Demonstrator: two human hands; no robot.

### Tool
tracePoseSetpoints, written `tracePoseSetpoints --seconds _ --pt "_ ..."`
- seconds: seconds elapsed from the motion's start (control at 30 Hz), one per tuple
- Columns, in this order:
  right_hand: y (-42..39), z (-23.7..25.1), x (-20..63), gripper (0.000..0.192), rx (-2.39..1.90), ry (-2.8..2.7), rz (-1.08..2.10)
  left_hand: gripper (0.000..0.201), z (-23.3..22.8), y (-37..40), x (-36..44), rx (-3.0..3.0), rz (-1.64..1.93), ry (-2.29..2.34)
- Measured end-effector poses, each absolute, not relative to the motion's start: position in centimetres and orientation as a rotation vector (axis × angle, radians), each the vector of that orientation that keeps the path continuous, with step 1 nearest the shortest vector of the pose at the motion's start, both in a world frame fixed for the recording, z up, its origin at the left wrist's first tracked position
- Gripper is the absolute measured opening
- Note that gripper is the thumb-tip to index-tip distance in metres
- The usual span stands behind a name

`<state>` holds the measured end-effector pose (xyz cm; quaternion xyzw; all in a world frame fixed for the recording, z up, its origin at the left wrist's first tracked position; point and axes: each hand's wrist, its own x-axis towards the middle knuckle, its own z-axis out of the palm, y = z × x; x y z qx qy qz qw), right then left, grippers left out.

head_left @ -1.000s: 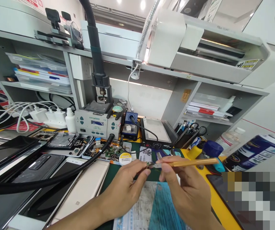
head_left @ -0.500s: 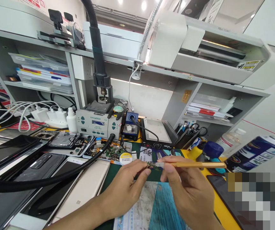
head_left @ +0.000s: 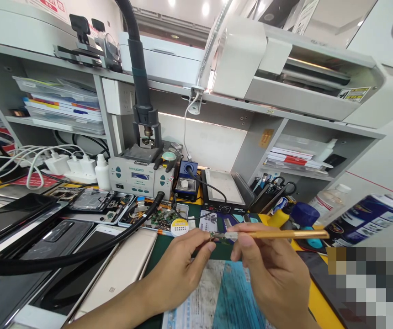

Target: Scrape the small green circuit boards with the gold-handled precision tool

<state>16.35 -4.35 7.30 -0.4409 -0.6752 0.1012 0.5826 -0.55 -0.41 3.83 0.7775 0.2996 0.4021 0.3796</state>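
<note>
In the head view, the left hand (head_left: 179,269) comes in from the lower left with thumb and forefinger pinched on a small component (head_left: 215,236), held in the air above the dark green mat (head_left: 164,244); the piece is too small to tell in detail, though it shows greenish with a glint of metal; it sits right at the fingertips, at the far end of the hand, with the rest of the fingers curled beneath. The right hand (head_left: 272,274) is closed around a gold-handled brush (head_left: 278,234), gripped near its pale front end between thumb and fingers; the handle runs almost level out to the right, past the hand, and its tip touches the small component from the right side, so the piece lies between the two grips.

Below both hands lies a blue and white printed sheet (head_left: 217,297); left of the left forearm rests a white phone (head_left: 121,269) face down, with other dark phones beside it; a thick black hose (head_left: 80,258) crosses over them toward the grey rework station (head_left: 138,176); a round white tin (head_left: 179,227) sits just beyond the left fingertips; a blue spray can (head_left: 364,217) lies tilted at the right, near the brush's far end; a blue-capped bottle (head_left: 302,214) stands behind the handle.
</note>
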Motion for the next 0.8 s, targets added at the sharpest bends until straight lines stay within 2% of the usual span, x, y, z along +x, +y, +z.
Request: tracePoseSetpoints --seconds 0.8 --pt "-4.35 7.24 16.87 0.009 -1.068 -1.502 0.343 0.026 3.74 -0.51 -0.54 1.984 1.032 0.794"
